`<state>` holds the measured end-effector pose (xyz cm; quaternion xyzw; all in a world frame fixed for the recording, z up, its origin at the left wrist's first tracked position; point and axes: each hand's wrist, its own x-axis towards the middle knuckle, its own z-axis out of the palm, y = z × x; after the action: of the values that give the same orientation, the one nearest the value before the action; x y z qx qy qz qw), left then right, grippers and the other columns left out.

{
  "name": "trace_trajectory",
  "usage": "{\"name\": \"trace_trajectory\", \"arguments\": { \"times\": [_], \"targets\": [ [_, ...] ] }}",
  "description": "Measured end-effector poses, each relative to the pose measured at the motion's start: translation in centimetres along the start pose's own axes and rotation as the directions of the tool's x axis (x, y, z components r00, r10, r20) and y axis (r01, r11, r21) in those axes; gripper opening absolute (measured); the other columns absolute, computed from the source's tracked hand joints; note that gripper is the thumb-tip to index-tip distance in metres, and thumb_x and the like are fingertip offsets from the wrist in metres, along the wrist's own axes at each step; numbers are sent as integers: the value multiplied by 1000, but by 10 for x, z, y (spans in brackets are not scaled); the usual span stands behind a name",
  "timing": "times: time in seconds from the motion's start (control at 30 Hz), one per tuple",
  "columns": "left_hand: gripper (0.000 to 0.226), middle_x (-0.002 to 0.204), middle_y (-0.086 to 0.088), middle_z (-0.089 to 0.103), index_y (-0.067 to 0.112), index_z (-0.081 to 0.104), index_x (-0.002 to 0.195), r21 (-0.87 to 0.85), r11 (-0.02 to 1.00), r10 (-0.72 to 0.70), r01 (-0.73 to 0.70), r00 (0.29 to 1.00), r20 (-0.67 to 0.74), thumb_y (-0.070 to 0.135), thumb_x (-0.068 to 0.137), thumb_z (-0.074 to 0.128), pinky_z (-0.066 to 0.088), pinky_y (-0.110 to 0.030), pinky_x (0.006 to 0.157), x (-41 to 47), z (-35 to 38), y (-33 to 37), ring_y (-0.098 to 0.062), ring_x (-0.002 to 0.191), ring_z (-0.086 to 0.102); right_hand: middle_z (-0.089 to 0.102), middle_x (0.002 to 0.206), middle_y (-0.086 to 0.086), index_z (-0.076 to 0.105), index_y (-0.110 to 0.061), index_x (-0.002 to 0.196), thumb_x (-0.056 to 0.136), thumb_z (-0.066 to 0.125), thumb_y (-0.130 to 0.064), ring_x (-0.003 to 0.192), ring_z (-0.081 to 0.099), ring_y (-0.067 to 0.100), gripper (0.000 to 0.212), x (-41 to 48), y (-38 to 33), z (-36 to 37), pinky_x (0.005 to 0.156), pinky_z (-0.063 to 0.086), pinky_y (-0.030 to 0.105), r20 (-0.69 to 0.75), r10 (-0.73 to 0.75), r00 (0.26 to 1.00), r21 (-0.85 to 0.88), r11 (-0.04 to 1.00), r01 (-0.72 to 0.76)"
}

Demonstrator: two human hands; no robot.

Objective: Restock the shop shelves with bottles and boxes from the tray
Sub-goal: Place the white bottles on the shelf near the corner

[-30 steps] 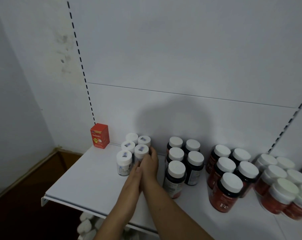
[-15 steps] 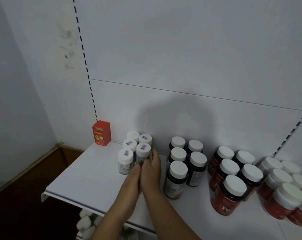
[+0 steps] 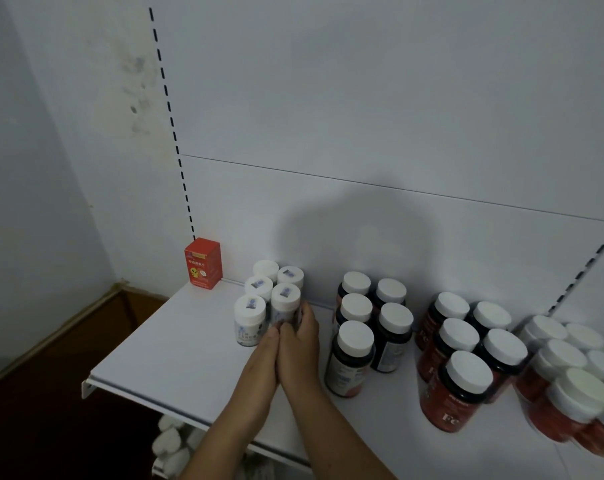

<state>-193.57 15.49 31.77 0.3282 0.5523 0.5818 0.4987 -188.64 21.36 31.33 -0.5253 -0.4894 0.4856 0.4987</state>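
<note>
Both hands meet on the left half of the white shelf (image 3: 162,358), between its front and back edges. The right hand (image 3: 300,341) curls its fingers round the right side of a small white bottle (image 3: 285,303), which stands upright on the shelf. The left hand (image 3: 262,351) lies pressed against the right, fingertips at the bottle's lower front. That spot is covered, so I cannot tell whether the left hand grips or only touches.

Four more white bottles (image 3: 250,313) crowd against the held one, to its left and behind it. A red box (image 3: 203,263) stands at the back left corner. Toward the right edge stand dark bottles (image 3: 354,358), then red bottles (image 3: 463,389), all white-capped, most of their labels too dim to read. The last cluster (image 3: 567,400) is blurred and cut off by the frame. Under the shelf's front edge, pale objects (image 3: 170,441) show partly, too dark to identify.
</note>
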Motion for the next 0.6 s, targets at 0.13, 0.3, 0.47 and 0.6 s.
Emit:
{"name": "trace_trajectory", "arguments": {
  "times": [0.13, 0.3, 0.47, 0.6],
  "targets": [
    [33, 123, 16, 65, 29, 63, 125, 39, 999, -1, 0, 999, 44, 42, 111, 36, 46, -31, 106, -7, 1, 12, -10, 122, 60, 50, 151, -7, 41, -31, 156, 95, 48, -13, 139, 49, 7, 64, -23, -9, -3, 120, 39, 34, 21, -29, 999, -26, 999, 29],
    [42, 139, 12, 67, 35, 65, 133, 203, 974, 97, -104, 994, 44, 47, 110, 31, 41, -25, 117, -28, -2, 19, 8, 127, 58, 49, 152, -14, 35, -32, 160, 109, 45, -15, 141, 45, 0, 55, -67, -20, -19, 114, 34, 15, 117, -52, 992, -27, 998, 56],
    [48, 142, 26, 60, 46, 54, 141, 371, 896, 265, -243, 964, -9, 67, 102, 36, 45, -28, 115, -89, -8, 39, 9, 131, 55, 38, 156, -29, 35, -42, 156, 111, 47, -18, 137, 35, -22, 52, -102, -33, -60, 108, 29, 2, 334, -97, 937, 44, 995, 87],
    [64, 163, 25, 33, 43, 32, 160, 896, 384, 454, -222, 891, 26, 72, 103, 32, 23, -36, 127, -150, -34, 48, 3, 152, 27, 35, 151, -36, 33, -54, 148, 108, 52, -31, 135, 32, -24, 49, -126, -48, -103, 122, 27, 21, 508, -148, 849, -44, 979, 197]
  ]
}}
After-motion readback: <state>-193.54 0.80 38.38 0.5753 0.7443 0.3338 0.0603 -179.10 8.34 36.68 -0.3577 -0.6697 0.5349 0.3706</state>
